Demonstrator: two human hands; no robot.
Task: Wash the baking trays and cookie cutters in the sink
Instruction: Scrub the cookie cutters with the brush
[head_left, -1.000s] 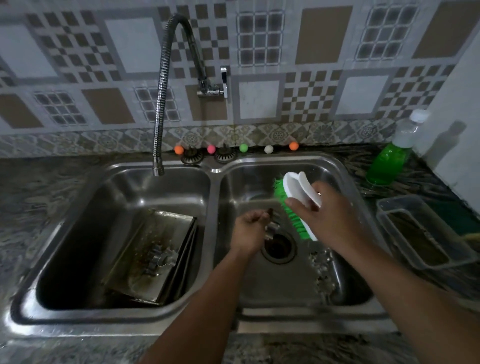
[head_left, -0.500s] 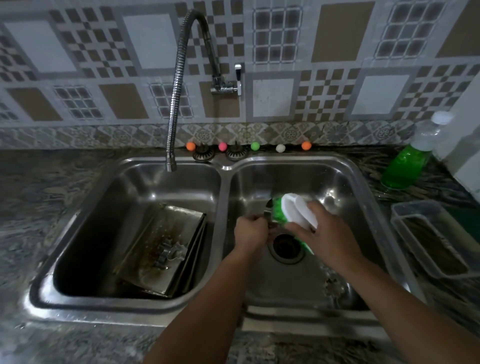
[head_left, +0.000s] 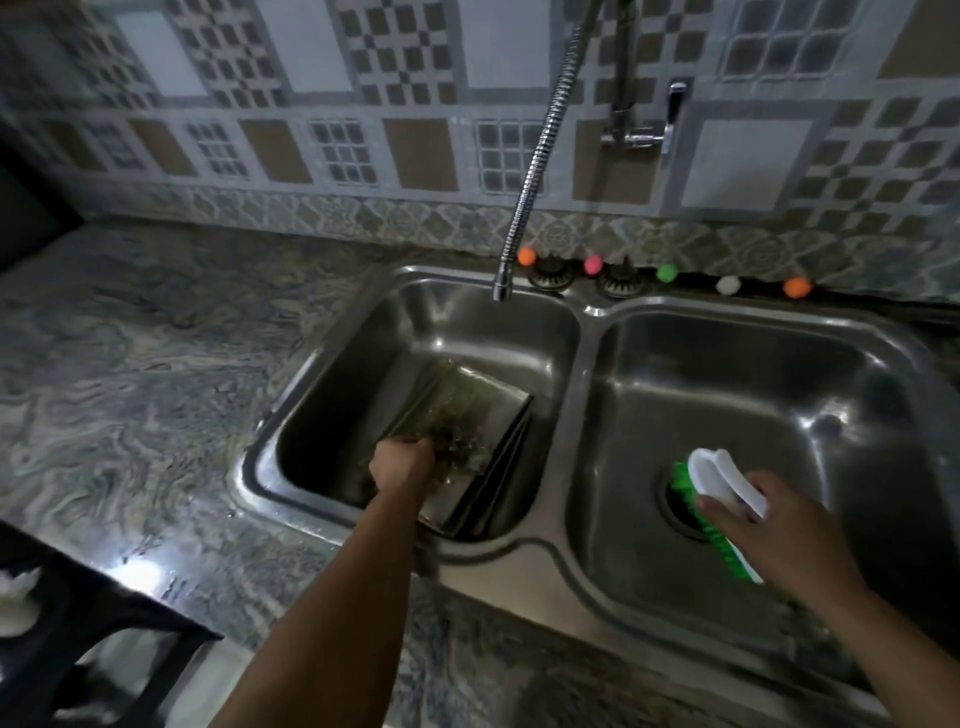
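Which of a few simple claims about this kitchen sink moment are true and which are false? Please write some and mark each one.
1. The right hand holds a scrubbing brush with green bristles. True.
2. The baking trays lie in the right basin. False: they lean in the left basin; the brush is over the right basin.
3. The left hand reaches down to the trays. True, though blur hides exactly what its fingers touch.
4. Water is pouring from the faucet. False: no stream shows at the spout.
5. Small coloured balls line the ledge behind the sink. True.
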